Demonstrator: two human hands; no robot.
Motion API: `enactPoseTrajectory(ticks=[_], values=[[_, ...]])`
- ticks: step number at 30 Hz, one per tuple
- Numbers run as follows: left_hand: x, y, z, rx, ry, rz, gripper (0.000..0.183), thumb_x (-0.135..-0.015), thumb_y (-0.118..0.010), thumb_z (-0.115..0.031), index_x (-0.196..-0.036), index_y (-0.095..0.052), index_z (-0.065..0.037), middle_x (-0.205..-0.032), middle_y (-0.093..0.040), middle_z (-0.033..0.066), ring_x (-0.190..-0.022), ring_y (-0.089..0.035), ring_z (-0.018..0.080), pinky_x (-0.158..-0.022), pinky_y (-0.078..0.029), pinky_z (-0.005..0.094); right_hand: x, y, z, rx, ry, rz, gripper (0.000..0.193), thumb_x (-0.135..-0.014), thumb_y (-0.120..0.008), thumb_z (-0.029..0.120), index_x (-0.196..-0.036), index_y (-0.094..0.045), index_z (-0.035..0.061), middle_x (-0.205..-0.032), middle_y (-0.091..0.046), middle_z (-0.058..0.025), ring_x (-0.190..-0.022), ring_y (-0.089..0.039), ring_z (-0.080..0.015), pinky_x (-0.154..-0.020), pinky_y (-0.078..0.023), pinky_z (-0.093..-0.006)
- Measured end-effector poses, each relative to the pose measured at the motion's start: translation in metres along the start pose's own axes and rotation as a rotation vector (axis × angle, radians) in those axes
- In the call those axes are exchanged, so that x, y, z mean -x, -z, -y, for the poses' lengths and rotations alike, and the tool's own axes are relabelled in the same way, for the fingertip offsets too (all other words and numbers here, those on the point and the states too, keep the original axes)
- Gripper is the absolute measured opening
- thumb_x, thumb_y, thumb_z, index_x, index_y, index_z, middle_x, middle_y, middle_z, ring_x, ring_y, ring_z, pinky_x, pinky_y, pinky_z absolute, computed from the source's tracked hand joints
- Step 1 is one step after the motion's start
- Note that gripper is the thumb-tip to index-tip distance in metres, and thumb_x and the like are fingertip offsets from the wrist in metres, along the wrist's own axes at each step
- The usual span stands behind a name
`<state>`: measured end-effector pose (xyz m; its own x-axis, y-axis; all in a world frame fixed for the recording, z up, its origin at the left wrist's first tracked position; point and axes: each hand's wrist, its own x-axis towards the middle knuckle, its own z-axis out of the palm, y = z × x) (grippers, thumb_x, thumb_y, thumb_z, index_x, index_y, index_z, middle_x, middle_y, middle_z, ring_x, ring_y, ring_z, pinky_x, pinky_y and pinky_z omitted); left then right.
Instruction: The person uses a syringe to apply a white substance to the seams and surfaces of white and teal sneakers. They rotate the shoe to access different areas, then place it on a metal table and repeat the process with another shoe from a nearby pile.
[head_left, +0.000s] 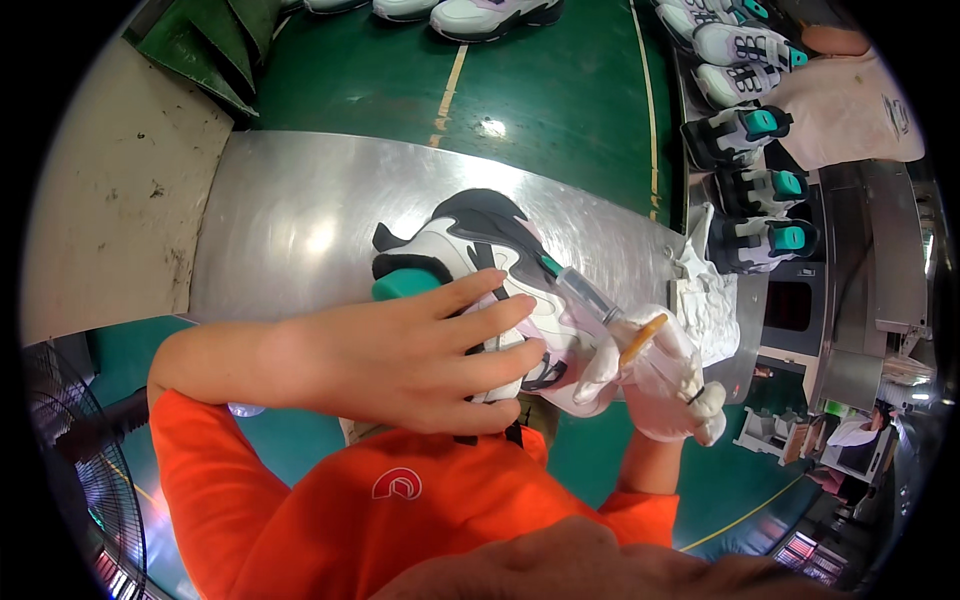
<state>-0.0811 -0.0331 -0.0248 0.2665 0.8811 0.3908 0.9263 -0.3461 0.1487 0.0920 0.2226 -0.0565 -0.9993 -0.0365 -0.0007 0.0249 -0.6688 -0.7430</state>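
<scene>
Steadying a white, black and lilac sneaker point(523, 268) over the shiny metal counter point(290, 215) with spread left hand point(415, 345); pinching a clear, green-tipped syringe point(588, 293) in white-gloved right hand point(660, 375); apparently dispensing along a seam, next likely needing even pressure.

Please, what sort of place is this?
Probably a shoe factory: the gloved right hand holds a clear tube at a shoe on a metal table, and similar shoes stand in a row at the right.
</scene>
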Motion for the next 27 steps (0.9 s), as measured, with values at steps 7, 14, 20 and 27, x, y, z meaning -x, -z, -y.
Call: enactPoseTrajectory(ticks=[7,14,20,27], values=[[-0.001,0.002,0.001,0.006,-0.012,0.018,0.018,-0.082,-0.06,-0.022,-0.096,-0.055,-0.012,-0.122,-0.054,0.0141,-0.118,-0.05,0.0377,-0.1,-0.041,0.0528,-0.006,-0.003,0.001,0.012,0.037,0.087,0.117,-0.037,-0.073,0.044,-0.133,-0.039,-0.0123,-0.129,-0.053,-0.0223,-0.118,-0.054,-0.0294,-0.104,-0.038,-0.0366],[-0.001,0.003,-0.001,0.003,0.002,0.019,0.018,-0.083,-0.06,-0.022,-0.097,-0.056,-0.013,-0.122,-0.054,0.0141,-0.12,-0.049,0.0377,-0.1,-0.041,0.053,0.003,-0.009,0.014,0.159,-0.136,-0.179,0.11,-0.044,-0.072,0.038,-0.135,-0.037,-0.0136,-0.131,-0.051,-0.0247,-0.122,-0.051,-0.0324,-0.107,-0.035,-0.0398],[-0.005,0.005,-0.001,0.03,0.033,0.018,0.018,-0.081,-0.061,-0.021,-0.098,-0.056,-0.015,-0.122,-0.055,0.0134,-0.119,-0.05,0.0368,-0.101,-0.041,0.053,0.006,-0.001,0.016,-0.084,-0.018,0.002,0.107,-0.047,-0.07,0.035,-0.135,-0.037,-0.015,-0.134,-0.049,-0.0256,-0.125,-0.049,-0.0338,-0.108,-0.034,-0.0403],[-0.009,0.011,0.0,0.027,0.038,0.039,0.024,-0.08,-0.061,-0.015,-0.105,-0.059,-0.016,-0.122,-0.056,0.0132,-0.118,-0.054,0.0342,-0.102,-0.043,0.0507,0.024,0.0,0.026,-0.008,0.01,-0.113,0.097,-0.055,-0.068,0.035,-0.133,-0.04,-0.0165,-0.128,-0.053,-0.0285,-0.117,-0.055,-0.0353,-0.1,-0.042,-0.0407]])
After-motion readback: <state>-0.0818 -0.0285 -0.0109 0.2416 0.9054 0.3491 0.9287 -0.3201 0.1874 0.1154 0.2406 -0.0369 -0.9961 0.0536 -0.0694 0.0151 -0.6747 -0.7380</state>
